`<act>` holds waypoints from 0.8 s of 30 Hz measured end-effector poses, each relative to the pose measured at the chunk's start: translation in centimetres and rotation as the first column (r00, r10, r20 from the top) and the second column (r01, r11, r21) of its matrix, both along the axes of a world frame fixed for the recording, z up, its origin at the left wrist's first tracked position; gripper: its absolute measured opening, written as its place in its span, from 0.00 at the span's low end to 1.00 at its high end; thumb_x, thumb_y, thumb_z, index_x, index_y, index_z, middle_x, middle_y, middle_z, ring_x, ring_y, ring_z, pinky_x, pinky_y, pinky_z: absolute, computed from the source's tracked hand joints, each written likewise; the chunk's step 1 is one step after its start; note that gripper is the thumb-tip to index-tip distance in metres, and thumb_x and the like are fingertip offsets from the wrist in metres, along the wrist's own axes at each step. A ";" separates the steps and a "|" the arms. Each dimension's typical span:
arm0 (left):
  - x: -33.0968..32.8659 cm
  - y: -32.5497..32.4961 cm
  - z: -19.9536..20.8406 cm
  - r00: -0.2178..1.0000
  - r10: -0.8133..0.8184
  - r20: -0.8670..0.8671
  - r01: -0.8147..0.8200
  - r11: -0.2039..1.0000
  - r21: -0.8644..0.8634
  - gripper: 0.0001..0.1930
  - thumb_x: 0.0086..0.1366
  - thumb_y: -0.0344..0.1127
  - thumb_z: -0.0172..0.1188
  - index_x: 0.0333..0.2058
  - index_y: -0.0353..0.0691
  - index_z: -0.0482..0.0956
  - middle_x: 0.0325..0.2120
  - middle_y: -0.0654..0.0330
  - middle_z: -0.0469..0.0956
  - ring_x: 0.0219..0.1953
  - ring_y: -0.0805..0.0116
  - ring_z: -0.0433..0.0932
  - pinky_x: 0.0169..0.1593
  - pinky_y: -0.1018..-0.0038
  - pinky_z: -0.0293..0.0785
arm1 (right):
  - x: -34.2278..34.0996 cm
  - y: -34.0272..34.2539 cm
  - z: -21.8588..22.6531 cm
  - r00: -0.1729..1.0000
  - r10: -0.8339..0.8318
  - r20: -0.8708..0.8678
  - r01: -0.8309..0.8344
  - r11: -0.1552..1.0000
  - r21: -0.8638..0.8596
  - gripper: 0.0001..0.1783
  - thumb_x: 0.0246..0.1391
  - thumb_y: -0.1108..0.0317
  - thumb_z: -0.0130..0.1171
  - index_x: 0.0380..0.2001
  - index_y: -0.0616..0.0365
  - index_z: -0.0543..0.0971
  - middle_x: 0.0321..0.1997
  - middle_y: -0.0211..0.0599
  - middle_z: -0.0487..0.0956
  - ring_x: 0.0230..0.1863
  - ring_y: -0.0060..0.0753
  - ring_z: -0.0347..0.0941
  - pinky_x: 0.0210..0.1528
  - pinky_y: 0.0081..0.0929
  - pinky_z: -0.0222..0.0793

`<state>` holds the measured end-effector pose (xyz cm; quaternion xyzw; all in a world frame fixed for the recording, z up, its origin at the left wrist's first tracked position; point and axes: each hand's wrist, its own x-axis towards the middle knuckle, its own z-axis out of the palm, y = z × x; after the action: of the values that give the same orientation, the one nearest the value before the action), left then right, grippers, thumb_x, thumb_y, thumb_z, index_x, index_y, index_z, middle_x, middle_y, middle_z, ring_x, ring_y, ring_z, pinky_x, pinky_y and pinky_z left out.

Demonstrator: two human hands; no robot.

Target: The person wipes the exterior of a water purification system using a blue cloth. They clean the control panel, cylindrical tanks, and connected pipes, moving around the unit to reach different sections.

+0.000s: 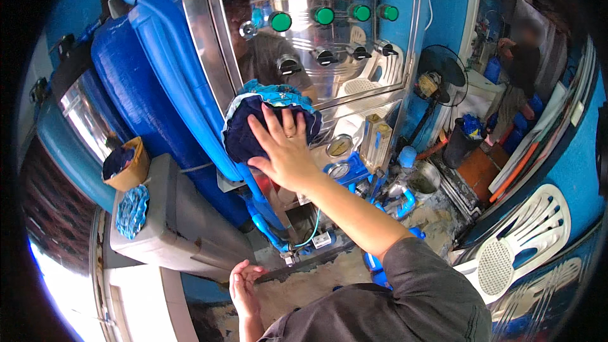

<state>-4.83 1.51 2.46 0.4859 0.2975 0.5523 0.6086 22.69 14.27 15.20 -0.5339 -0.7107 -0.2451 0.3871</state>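
Note:
My right hand (282, 145) lies flat with spread fingers on a round, dark navy cloth pad (244, 128) with a frilled turquoise patterned edge. The pad is against the lower left part of a shiny stainless steel panel (253, 76), which has green round lights and black knobs. A ring shows on one finger of this hand. Lower down, my left hand (247, 285) hangs apart from everything, its fingers loosely bent and nothing visible in them. On a grey plastic box (171, 215) at the left lie a crumpled blue patterned cloth (132, 211) and a tan container (130, 168) with dark cloth inside.
Tall blue tanks (136, 76) and a thick blue pipe (174, 69) stand left of the panel. Below it are pressure gauges (339, 145) and blue piping (266, 231). To the right are a fan (437, 82), a white plastic chair (519, 247) and another person (524, 63).

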 end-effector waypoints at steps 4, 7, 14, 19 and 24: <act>-0.9 0.8 0.4 1.000 0.027 0.003 -0.027 1.000 0.004 0.24 0.72 0.52 0.42 0.50 0.36 0.70 0.34 0.53 0.79 0.40 0.59 0.78 0.49 0.62 0.72 | 6.3 -1.7 0.9 0.959 -0.259 -0.114 0.263 0.965 0.021 0.50 0.49 0.53 0.63 0.69 0.51 0.49 0.74 0.55 0.37 0.73 0.67 0.31 0.68 0.65 0.30; -1.9 0.7 0.3 1.000 0.019 0.024 -0.019 1.000 0.016 0.24 0.72 0.51 0.42 0.50 0.35 0.70 0.34 0.53 0.79 0.40 0.59 0.78 0.49 0.62 0.72 | 10.3 -2.2 -0.2 0.858 -0.373 -0.354 0.483 0.821 0.306 0.47 0.53 0.54 0.58 0.68 0.61 0.48 0.73 0.61 0.36 0.73 0.67 0.31 0.69 0.61 0.30; -2.0 -0.5 0.1 1.000 -0.027 -0.001 0.027 0.999 -0.036 0.22 0.73 0.47 0.40 0.51 0.32 0.69 0.36 0.49 0.78 0.40 0.55 0.79 0.50 0.61 0.72 | 9.8 -3.9 -8.0 0.946 -0.324 -0.022 0.323 0.932 0.167 0.42 0.48 0.57 0.64 0.65 0.50 0.60 0.72 0.56 0.45 0.70 0.72 0.40 0.67 0.67 0.39; -1.0 -0.7 0.9 0.996 -0.088 -0.009 0.088 0.996 0.005 0.23 0.73 0.47 0.40 0.51 0.32 0.68 0.36 0.49 0.78 0.41 0.55 0.78 0.51 0.60 0.72 | 9.4 -4.7 -5.8 0.868 -0.294 -0.400 0.391 0.901 0.188 0.40 0.50 0.61 0.60 0.65 0.59 0.58 0.72 0.58 0.45 0.71 0.69 0.38 0.69 0.60 0.40; -0.6 -1.5 1.0 0.994 -0.096 -0.045 0.096 0.995 0.010 0.23 0.73 0.47 0.39 0.51 0.32 0.68 0.36 0.49 0.78 0.41 0.56 0.78 0.51 0.61 0.71 | 6.8 -3.4 -6.6 0.955 -0.269 -0.121 0.290 0.932 0.215 0.40 0.48 0.67 0.60 0.65 0.52 0.59 0.73 0.56 0.45 0.71 0.68 0.41 0.68 0.64 0.38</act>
<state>-5.44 0.01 3.48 0.5155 0.2840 0.5132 0.6247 29.48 10.88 8.58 -0.5916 -0.5759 -0.3543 0.4391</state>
